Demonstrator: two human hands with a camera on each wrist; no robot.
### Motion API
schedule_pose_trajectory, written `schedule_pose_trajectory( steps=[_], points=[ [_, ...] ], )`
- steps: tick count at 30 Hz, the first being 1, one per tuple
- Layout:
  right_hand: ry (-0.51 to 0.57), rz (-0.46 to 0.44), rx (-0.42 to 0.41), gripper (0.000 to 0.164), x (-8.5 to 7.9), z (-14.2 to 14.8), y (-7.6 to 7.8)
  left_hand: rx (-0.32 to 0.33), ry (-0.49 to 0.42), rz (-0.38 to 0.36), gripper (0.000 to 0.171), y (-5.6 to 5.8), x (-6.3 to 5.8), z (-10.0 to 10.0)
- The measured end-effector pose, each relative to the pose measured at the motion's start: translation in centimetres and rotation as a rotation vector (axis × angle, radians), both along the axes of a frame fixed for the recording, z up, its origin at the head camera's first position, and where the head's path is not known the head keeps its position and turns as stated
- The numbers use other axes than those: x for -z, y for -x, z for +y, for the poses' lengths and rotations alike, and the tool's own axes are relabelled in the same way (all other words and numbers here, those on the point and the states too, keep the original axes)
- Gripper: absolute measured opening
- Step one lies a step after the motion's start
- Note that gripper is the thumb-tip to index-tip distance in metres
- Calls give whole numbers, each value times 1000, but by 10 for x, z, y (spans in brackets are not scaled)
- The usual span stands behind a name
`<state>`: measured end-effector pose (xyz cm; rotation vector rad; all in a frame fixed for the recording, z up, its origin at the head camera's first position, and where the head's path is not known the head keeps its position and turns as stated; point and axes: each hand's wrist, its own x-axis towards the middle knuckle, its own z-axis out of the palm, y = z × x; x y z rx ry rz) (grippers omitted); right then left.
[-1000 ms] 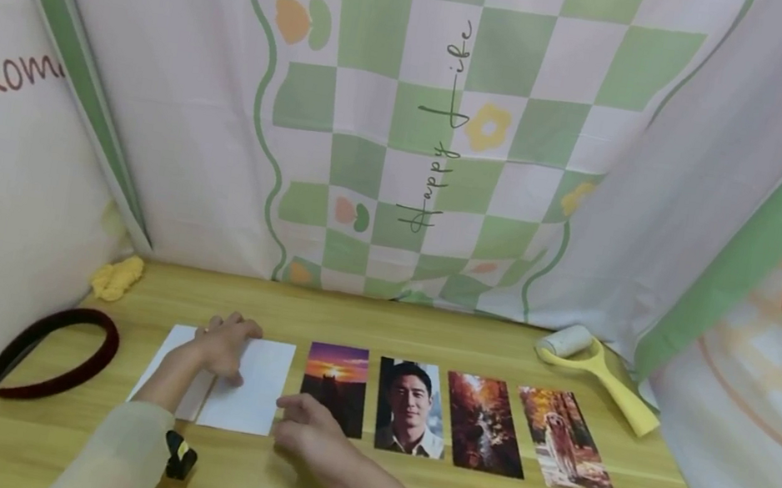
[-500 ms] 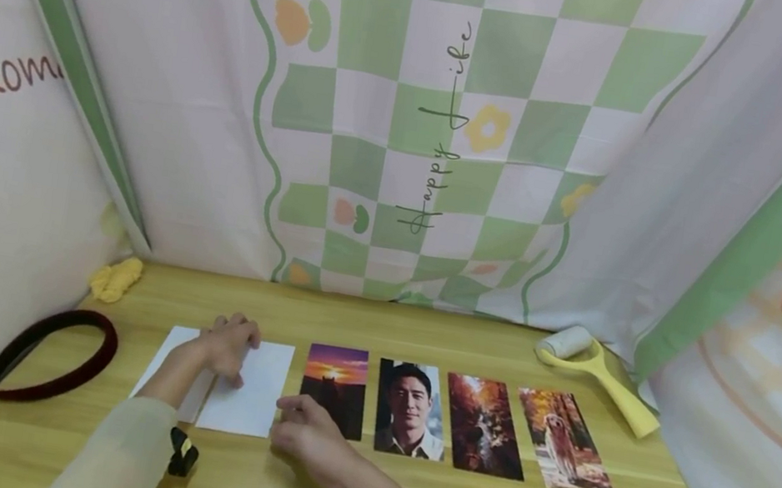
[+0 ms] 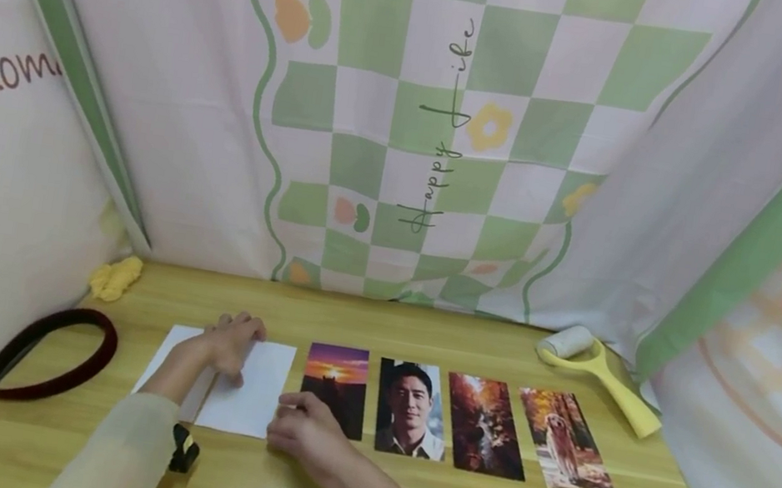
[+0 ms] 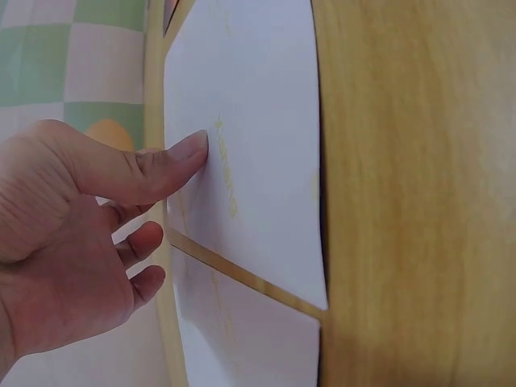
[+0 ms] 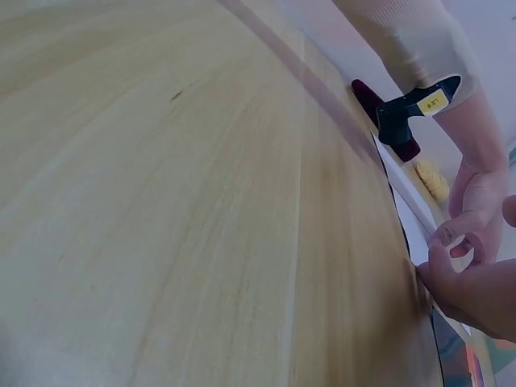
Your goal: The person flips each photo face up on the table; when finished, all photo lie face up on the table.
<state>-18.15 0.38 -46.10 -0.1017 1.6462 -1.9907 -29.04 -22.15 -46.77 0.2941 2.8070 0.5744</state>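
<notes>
Two face-down photos lie side by side at the left of the table, white backs up, with faint yellow print on them. My left hand (image 3: 227,348) reaches across the gap between them. In the left wrist view its thumb rests on the back of the right-hand white photo (image 4: 266,161); the other fingers bend loosely by the far edge, near the other white photo (image 4: 242,330). My right hand (image 3: 312,439) pinches the near right corner of the right-hand white photo, its fingertips partly hidden. Beside it lies a face-up sunset photo (image 3: 336,371), partly covered by that hand.
Further right lie a portrait photo (image 3: 409,407), an autumn stream photo (image 3: 485,424) and a dog photo (image 3: 565,439). A yellow lint roller (image 3: 606,377) sits at the back right. Left are a dark red headband (image 3: 105,353) and a yellow scrunchie (image 3: 116,277). Curtains enclose the table.
My right hand has shifted slightly left onto the corner of the white photo. My left hand has stayed nearly still, and the photos lie almost as before.
</notes>
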Motion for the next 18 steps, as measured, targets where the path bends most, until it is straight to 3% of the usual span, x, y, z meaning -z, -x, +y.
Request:
schedule_pose_trajectory(
  steps=[11, 18],
  points=[
    [47, -54, 5, 57, 1, 1, 4, 11, -3, 8, 73, 4, 2, 0],
    [62, -51, 5, 54, 0, 2, 5, 2, -48, -43, 75, -4, -12, 4]
  ],
)
